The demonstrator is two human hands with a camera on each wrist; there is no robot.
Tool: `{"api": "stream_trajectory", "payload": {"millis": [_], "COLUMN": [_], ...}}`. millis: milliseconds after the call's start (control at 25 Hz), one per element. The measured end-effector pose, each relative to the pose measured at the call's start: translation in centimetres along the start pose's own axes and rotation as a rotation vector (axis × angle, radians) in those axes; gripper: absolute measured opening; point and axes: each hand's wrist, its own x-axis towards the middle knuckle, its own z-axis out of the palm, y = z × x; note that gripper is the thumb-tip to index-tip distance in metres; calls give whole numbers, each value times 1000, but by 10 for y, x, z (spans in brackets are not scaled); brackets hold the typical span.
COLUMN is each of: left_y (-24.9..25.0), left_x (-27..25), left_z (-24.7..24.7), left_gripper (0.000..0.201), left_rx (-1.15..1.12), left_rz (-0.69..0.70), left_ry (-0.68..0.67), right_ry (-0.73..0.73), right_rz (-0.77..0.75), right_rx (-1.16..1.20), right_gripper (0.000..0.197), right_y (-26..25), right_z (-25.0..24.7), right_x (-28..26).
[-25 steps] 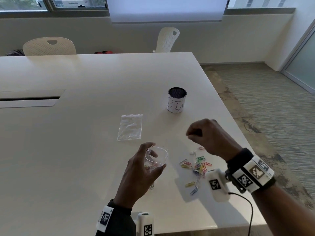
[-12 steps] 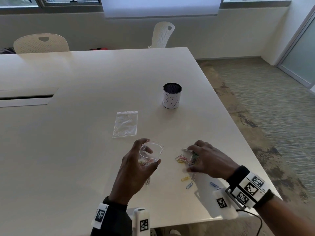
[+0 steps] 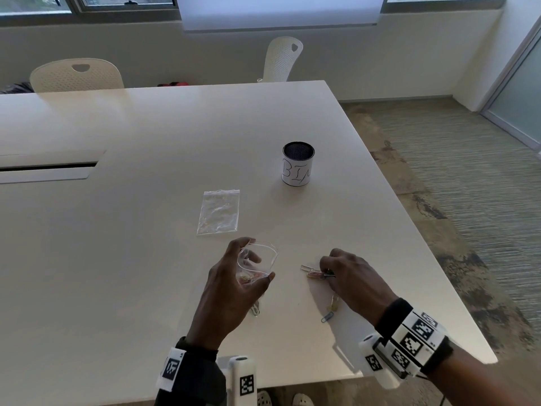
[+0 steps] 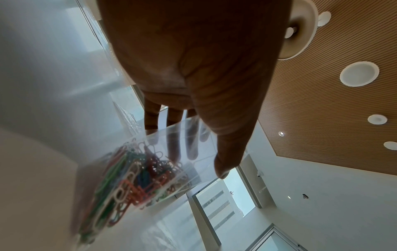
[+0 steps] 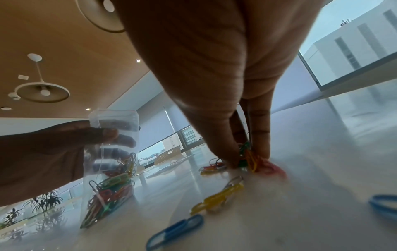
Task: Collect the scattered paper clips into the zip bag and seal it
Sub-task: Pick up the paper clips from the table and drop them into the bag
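My left hand [image 3: 234, 285] holds a clear zip bag [image 3: 257, 263] upright just above the white table [image 3: 117, 259], mouth held wide. Many coloured paper clips [image 4: 128, 178] lie heaped in its bottom [image 5: 111, 188]. To its right, my right hand [image 3: 345, 273] is down on the table, its fingertips [image 5: 234, 159] pinching a small bunch of clips [image 5: 249, 158] off the surface. More loose clips [image 3: 311, 271] stick out left of the fingers. A yellow clip [image 5: 217, 198] and blue clips [image 5: 176, 229] lie nearer me by my right wrist [image 3: 329, 313].
A second, flat zip bag [image 3: 219, 211] lies beyond my left hand. A white cup marked "BIN" [image 3: 298, 164] stands farther back right. The table's right edge [image 3: 424, 259] runs close to my right hand. Two chairs [image 3: 76, 74] stand at the far side.
My right hand came down from the air onto the clip pile and closed its fingertips on a bunch. The pile is now smaller and tighter. My left hand kept the bag in place.
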Motion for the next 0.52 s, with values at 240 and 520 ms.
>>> {"api": "stream_trajectory", "payload": {"millis": [240, 520], "left_y": [-1, -3], "left_x": [-1, -2], "left_z": [-2, -1], "left_gripper": [61, 63], "left_rx": [17, 1], "left_rz": [1, -21], "left_ry": [3, -7], "right_ry": [10, 25], "right_rz": [5, 142], "right_rx": [36, 553], "right_gripper": [13, 12], "right_y": [8, 20], "right_z": [-3, -27], "right_x": [18, 27]}}
